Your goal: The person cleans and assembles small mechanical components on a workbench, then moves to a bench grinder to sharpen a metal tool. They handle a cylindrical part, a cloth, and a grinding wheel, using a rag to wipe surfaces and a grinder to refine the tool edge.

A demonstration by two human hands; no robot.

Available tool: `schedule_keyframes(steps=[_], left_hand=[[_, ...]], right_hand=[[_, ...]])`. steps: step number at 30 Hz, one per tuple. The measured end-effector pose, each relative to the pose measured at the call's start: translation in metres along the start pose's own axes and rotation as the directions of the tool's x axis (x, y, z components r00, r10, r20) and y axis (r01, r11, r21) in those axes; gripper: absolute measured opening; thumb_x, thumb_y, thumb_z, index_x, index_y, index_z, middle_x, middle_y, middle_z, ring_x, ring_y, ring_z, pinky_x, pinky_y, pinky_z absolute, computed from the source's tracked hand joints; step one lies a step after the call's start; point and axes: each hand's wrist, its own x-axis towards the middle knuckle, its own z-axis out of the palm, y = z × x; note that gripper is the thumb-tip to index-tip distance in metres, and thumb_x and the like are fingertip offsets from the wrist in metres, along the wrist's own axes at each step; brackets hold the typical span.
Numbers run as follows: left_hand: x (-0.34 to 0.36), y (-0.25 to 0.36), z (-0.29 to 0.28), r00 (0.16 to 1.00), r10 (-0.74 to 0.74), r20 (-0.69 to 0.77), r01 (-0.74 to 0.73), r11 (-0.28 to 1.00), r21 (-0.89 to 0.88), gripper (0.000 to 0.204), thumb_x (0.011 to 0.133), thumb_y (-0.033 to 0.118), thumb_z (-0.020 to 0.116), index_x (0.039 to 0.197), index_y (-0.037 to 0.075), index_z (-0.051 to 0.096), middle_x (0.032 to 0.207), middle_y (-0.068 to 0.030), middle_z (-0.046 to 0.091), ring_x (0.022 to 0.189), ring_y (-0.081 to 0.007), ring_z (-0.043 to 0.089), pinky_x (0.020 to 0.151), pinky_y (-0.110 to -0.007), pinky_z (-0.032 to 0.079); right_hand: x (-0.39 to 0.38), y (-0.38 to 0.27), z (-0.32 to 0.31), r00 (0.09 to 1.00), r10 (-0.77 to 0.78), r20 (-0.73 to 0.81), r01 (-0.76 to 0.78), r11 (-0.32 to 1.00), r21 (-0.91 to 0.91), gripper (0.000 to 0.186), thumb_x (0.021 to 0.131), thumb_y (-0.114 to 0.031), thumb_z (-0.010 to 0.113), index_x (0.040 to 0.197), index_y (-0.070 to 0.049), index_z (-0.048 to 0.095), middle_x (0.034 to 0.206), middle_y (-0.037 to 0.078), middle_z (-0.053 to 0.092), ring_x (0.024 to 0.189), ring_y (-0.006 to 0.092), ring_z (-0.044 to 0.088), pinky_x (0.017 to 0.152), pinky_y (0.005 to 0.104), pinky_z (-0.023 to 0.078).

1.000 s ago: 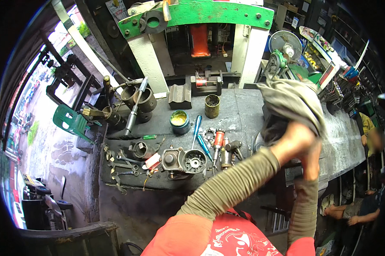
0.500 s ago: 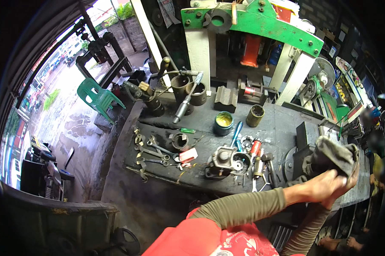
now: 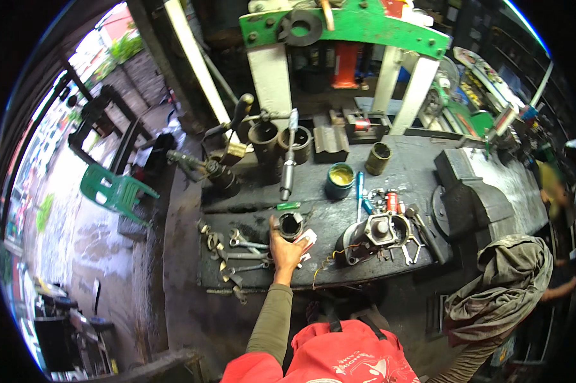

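Dark metal cup [image 3: 291, 235]: on the bench [image 3: 324, 220] near its front edge, round and open-topped, shadowy inside, with a greyish piece at the rim.
Left hand [image 3: 285, 253]: partly open, thumb and fingers curved about the near side of the cup; how firmly they press I cannot tell.
White packet [image 3: 307, 240]: boxy, just beside the cup at the thumb.
Right hand: hidden by the cloth, so I cannot tell how far it is closed.
Grey cloth [image 3: 505, 287]: crumpled in thick, soft folds at the end of the right forearm, well apart from the cup.
Blue jar [image 3: 339, 192]: squat and open, yellow paste inside.
Tin [image 3: 378, 165]: rough, stained wall, dark within.
Metal tubes [image 3: 264, 153]: two thick-walled cylinders standing side by side.
Long tool [image 3: 288, 175]: shiny shaft, leaning across one tube.
Motor housing [image 3: 381, 237]: pale metal, rounded.
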Motion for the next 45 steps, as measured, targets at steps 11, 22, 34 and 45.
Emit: schedule_keyframes(steps=[11, 22, 34, 45], left_hand=[[0.007, 0.031, -0.067, 0.933, -0.132, -0.335, -0.077, 0.835, -0.545, 0.065, 0.064, -0.004, 0.087, 0.122, -0.001, 0.058, 0.114, -0.0080, 0.062, 0.105, -0.0218, 0.060, 0.097, -0.036, 0.048], [-0.233, 0.256, 0.019, 0.646, 0.302, 0.701, 0.208, 0.814, -0.542, 0.046, 0.087, 0.029, 0.072, 0.119, -0.002, 0.063, 0.111, -0.0116, 0.067, 0.096, -0.0244, 0.065, 0.088, -0.037, 0.053], [-0.552, 0.319, 0.087, -0.199, 0.387, 0.900, 0.314, 0.895, -0.315, 0.047, 0.094, 0.035, 0.061, 0.128, 0.002, 0.058, 0.118, -0.0115, 0.065, 0.103, -0.0233, 0.063, 0.091, -0.035, 0.052], [-0.647, 0.335, 0.117, -0.442, 0.273, 0.855, 0.331, 0.935, -0.128, 0.049, 0.101, 0.041, 0.050, 0.135, 0.006, 0.055, 0.125, -0.0113, 0.062, 0.110, -0.0223, 0.061, 0.094, -0.034, 0.052]], right_hand=[[-0.097, 0.010, -0.034, 0.978, 0.188, 0.092, -0.188, 0.982, -0.003, 0.052, 0.101, -0.027, 0.057, 0.143, 0.001, 0.048, 0.148, 0.017, 0.049, 0.140, 0.0284, 0.043, 0.117, 0.0424, 0.032], [-0.123, 0.019, -0.052, 0.832, 0.151, 0.534, -0.319, 0.917, 0.238, 0.052, 0.100, -0.027, 0.060, 0.144, 0.000, 0.048, 0.150, 0.016, 0.048, 0.143, 0.0282, 0.039, 0.118, 0.0428, 0.029], [-0.125, 0.041, -0.200, 0.944, -0.299, 0.140, 0.280, 0.950, 0.138, 0.053, 0.099, -0.026, 0.062, 0.144, -0.002, 0.048, 0.152, 0.015, 0.046, 0.147, 0.0281, 0.035, 0.120, 0.0434, 0.026], [-0.079, 0.052, -0.346, 0.975, 0.145, -0.168, -0.019, 0.808, 0.589, 0.046, 0.096, -0.015, 0.065, 0.138, -0.001, 0.054, 0.119, 0.008, 0.065, 0.111, 0.0192, 0.059, 0.097, 0.0328, 0.049]])
